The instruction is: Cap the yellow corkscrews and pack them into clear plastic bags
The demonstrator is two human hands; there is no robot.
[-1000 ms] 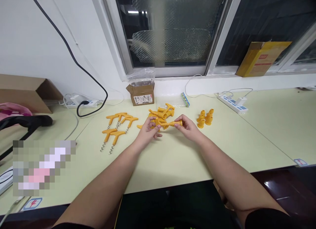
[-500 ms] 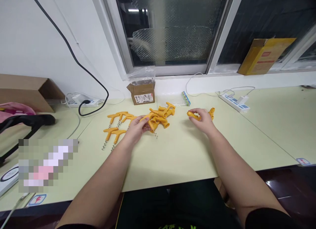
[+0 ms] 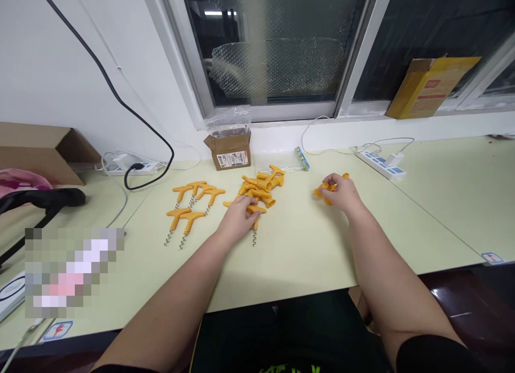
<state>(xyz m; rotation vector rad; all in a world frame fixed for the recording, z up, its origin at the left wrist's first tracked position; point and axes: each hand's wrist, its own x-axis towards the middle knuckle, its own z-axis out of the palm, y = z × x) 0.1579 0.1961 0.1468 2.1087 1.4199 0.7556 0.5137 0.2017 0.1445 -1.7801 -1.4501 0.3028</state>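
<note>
My left hand (image 3: 240, 217) is closed on a yellow corkscrew (image 3: 257, 209), whose metal spiral points down toward the table's front edge. Behind it lies a pile of yellow plastic pieces (image 3: 263, 185), some of them hollow sleeves. Several yellow T-handled corkscrews (image 3: 190, 216) lie left of that hand, spirals toward me. Over on the right, my right hand (image 3: 340, 193) has its fingers around a yellow piece (image 3: 326, 187); more yellow shows just behind the fingers, and its shape is partly hidden.
A small open cardboard box (image 3: 230, 152) and a clear plastic bag (image 3: 277, 161) stand by the wall. Power strips (image 3: 380, 163) with cables lie at the back. At the left are a larger cardboard box (image 3: 36, 147) and a black frame (image 3: 44, 204).
My left hand has moved right and toward me with the corkscrew, lowering it to the table. My right hand has shifted slightly right, and the yellow piece at its fingers has turned.
</note>
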